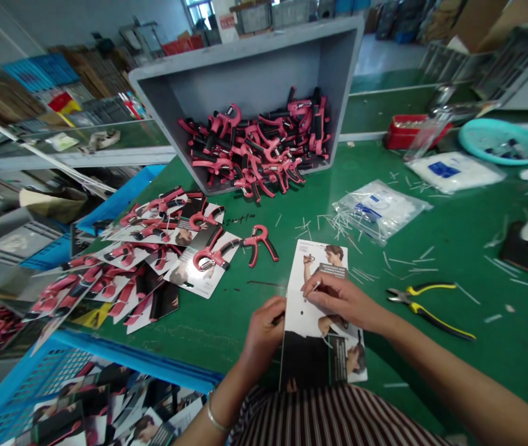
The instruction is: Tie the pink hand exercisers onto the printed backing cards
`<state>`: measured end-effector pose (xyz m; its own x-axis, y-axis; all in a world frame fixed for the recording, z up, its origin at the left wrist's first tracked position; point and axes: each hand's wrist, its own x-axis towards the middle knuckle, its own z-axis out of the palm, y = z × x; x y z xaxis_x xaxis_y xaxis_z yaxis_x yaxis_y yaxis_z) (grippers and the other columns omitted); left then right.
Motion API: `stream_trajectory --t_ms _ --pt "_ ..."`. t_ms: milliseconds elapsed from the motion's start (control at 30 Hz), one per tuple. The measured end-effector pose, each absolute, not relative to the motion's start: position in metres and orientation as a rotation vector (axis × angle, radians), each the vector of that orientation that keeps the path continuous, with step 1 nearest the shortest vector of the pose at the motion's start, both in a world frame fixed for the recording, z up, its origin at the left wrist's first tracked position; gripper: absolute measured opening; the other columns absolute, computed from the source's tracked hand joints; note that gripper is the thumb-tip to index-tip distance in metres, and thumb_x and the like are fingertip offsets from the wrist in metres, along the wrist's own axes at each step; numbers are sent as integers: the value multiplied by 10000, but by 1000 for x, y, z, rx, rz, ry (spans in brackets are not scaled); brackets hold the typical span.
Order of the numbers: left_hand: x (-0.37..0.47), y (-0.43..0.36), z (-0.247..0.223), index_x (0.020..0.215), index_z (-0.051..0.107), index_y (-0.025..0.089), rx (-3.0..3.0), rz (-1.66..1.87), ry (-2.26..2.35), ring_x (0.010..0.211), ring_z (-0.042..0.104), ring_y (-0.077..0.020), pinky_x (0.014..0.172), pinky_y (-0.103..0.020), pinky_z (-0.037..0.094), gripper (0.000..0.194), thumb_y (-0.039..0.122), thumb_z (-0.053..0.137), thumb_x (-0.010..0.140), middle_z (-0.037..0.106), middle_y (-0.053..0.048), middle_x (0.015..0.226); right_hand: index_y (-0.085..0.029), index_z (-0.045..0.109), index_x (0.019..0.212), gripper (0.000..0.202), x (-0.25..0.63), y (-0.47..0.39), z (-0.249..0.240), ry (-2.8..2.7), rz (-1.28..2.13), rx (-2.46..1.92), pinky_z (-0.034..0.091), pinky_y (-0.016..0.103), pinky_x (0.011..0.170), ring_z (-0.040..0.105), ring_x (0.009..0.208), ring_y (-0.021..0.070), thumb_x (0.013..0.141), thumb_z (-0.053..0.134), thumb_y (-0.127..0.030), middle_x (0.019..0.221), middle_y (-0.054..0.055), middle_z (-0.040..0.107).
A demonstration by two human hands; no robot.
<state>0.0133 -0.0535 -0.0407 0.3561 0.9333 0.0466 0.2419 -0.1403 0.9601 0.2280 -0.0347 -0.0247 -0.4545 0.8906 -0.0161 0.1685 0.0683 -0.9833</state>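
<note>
A printed cardboard backing card (307, 353) stands tilted at the table's front edge, against the striped clothing. My left hand (264, 327) is closed on its left edge, with some fingers hidden behind the card. Over the card's upper half, my right hand (338, 298) pinches a thin white cable tie (315, 285) at the card's face, near small punched holes. Another white tie end (326, 341) sticks out lower on the card. Diagonal cutters (424, 303) with yellow-black handles lie right of my right hand. A pink-black hand grip (259, 244) lies beyond the card.
A grey crate (245, 52) tipped on its side holds many hand grips. Carded grips (152, 260) pile up at left, above a blue basket (119, 353) of cards. Loose cable ties (338, 224), a plastic bag (379, 210) and a turquoise basin (505, 139) are at right.
</note>
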Motion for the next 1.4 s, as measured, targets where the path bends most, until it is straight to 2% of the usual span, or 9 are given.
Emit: stream_trajectory --t_ms 100,167,300,567,800,1033,1167,1300,1400 --pt "9 -58 -42 793 734 179 1622 861 1031 799 614 -175 750 -239 469 158 152 582 825 665 -52 823 -190 594 999 223 231 -38 -28 -1738 1384 -1066 419 266 783 545 853 153 966 492 -386 937 25 605" --pt "7 -60 -43 840 726 180 1569 852 1086 757 604 -160 709 -223 461 133 152 598 817 659 -40 809 -196 582 1016 204 229 -41 -29 -1771 1379 -1041 426 278 820 558 898 161 965 497 -373 981 34 610" --pt "5 -61 -42 837 717 185 1654 776 1139 719 573 -141 686 -207 434 121 135 612 807 648 -23 790 -205 574 969 184 221 -49 -30 -1913 1318 -996 425 297 879 564 954 177 872 655 -338 1033 37 613" --pt "-4 -71 -52 816 715 163 1621 789 953 819 609 -163 730 -223 465 119 185 602 849 643 -62 864 -212 585 1041 248 219 -64 -37 -1948 1354 -987 437 297 879 579 969 175 843 696 -310 1057 32 625" --pt "5 -87 -56 931 744 190 1562 855 954 870 617 -188 783 -259 481 169 268 603 879 677 -83 930 -187 619 997 196 219 -66 -29 -1815 1481 -950 439 306 885 593 975 176 953 529 -355 1034 58 643" --pt "3 -98 -59 896 740 197 1496 923 927 887 611 -188 798 -268 469 119 222 627 869 663 -70 914 -188 627 940 165 219 -71 -33 -1804 1500 -911 439 305 899 596 972 174 889 640 -345 1019 48 631" --pt "3 -103 -58 836 718 177 1439 934 977 892 609 -188 799 -269 466 100 254 655 849 658 -67 924 -191 617 932 137 219 -72 -32 -1832 1486 -894 436 306 911 590 990 169 881 655 -313 1034 47 619" --pt "3 -109 -45 979 619 185 1118 841 1013 766 616 -158 677 -239 479 194 354 601 885 662 -32 854 -206 595 972 213 220 -75 -27 -1941 1420 -907 432 319 932 571 1033 176 824 724 -291 1100 49 602" --pt "0 -112 -29 1071 561 189 1002 810 1032 748 612 -145 690 -245 486 272 414 466 953 657 -18 821 -208 613 923 117 219 -80 -28 -2027 1347 -889 422 331 953 560 1068 183 861 686 -275 1101 56 608"
